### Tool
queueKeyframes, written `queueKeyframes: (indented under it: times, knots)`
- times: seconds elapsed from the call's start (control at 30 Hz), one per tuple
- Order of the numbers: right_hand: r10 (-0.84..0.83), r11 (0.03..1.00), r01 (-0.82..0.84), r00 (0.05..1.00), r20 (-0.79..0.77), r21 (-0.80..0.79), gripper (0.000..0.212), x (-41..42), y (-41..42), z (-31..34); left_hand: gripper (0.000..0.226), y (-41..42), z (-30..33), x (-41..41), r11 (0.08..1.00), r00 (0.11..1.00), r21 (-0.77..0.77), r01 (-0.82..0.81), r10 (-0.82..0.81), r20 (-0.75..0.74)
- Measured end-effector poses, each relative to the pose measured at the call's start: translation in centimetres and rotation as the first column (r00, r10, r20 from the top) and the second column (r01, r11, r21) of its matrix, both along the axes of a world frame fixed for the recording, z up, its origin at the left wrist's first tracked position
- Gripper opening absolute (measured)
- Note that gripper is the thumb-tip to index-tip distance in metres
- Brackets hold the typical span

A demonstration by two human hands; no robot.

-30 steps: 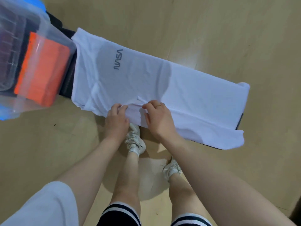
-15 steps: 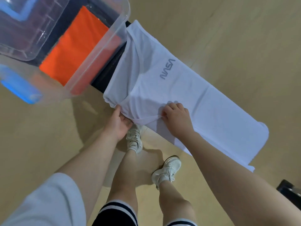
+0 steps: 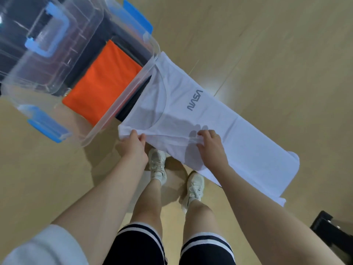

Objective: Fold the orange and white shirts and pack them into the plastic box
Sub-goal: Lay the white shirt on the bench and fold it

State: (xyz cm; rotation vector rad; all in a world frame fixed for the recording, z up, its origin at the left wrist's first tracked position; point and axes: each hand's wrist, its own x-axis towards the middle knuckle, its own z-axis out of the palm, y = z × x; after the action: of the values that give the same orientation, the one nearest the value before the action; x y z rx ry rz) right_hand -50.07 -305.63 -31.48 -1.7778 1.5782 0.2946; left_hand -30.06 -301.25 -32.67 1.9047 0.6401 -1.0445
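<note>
A: Start with the biggest thing.

B: The wooden floor. Above it, one clear plastic box with blue latches, and one clear lid with a blue handle lying over the box's far part.

A: And the shirts?

B: Two. One white shirt, NASA logo up, is spread in a long strip on a dark bench that shows only between box and shirt. Its collar end touches the box rim. One orange shirt lies folded inside the box.

A: Where is the white one relative to the hands?

B: Directly under them, at its near edge. The left hand pinches the corner by the collar, nearest the box; the right hand, wearing a ring, has its fingers curled down on a raised fold further along. The two hands are apart, both clamped on the cloth.

A: Anything smaller?

B: Two white sneakers on the floor below the shirt's edge.
</note>
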Motion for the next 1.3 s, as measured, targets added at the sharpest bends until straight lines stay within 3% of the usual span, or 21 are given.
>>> queueKeyframes:
  times: [0.1,0.2,0.3,0.43,0.53,0.63,0.73,0.83,1.0,1.07,1.13,1.2,1.3]
  knots:
    - [-0.069,0.993,0.069,0.998,0.005,-0.096,0.033,-1.1,-0.5,0.8,0.021,-1.8,-0.1,-0.6,0.989,0.991,-0.064,0.134,-0.135,-0.01]
    - [-0.15,0.985,0.154,0.987,0.051,-0.082,0.033,-3.4,-1.2,1.3,0.015,-3.1,1.6,-3.3,0.902,0.9,-0.053,0.429,-0.421,0.111]
    - [-0.201,0.977,0.204,0.978,0.053,-0.06,0.029,-6.7,-2.8,0.7,0.03,-4.4,2.4,-6.2,0.795,0.789,-0.038,0.606,-0.594,0.158]
    - [-0.335,0.941,0.336,0.941,0.035,-0.024,0.026,-11.4,-6.8,-1.4,0.021,-8.7,2.5,-10.3,0.451,0.461,-0.098,0.887,-0.853,0.243]
    - [-0.375,0.927,0.374,0.925,0.061,0.026,0.027,-14.5,-10.0,-3.9,0.024,-13.4,1.5,-13.5,0.191,0.22,-0.126,0.973,-0.931,0.291]
    - [-0.41,0.909,0.394,0.905,0.111,0.137,0.022,-16.9,-12.7,-6.4,0.019,-18.6,0.0,-16.9,-0.108,-0.081,-0.074,0.991,-0.951,0.299]
    - [-0.428,0.843,0.338,0.893,0.141,0.419,0.01,-18.7,-14.3,-9.5,0.023,-22.7,-2.8,-19.1,-0.398,-0.394,0.032,0.917,-0.888,0.236]
    - [-0.421,0.728,0.237,0.895,0.146,0.643,0.011,-19.5,-15.0,-12.4,0.025,-24.8,-6.5,-20.2,-0.58,-0.584,0.078,0.811,-0.809,0.063]
    - [-0.335,0.572,0.093,0.933,0.128,0.815,0.041,-19.2,-15.6,-15.2,0.031,-25.1,-11.0,-19.7,-0.809,-0.789,-0.045,0.586,-0.557,-0.262]
    - [-0.349,0.542,0.124,0.933,0.088,0.831,0.036,-19.7,-15.7,-15.6,0.037,-24.9,-11.9,-19.1,-0.848,-0.811,-0.094,0.522,-0.46,-0.361]
    - [-0.375,0.577,0.134,0.92,0.115,0.806,0.024,-20.2,-15.8,-15.2,0.04,-24.9,-12.0,-18.4,-0.821,-0.783,-0.119,0.558,-0.473,-0.404]
    - [-0.404,0.636,0.129,0.896,0.186,0.76,0.015,-20.7,-16.2,-14.0,0.031,-25.3,-11.1,-18.1,-0.748,-0.732,-0.109,0.655,-0.591,-0.34]
    - [-0.364,0.779,0.168,0.905,0.219,0.604,0.019,-21.5,-16.8,-11.2,0.016,-25.9,-8.8,-17.7,-0.716,-0.714,0.025,0.698,-0.698,-0.043]
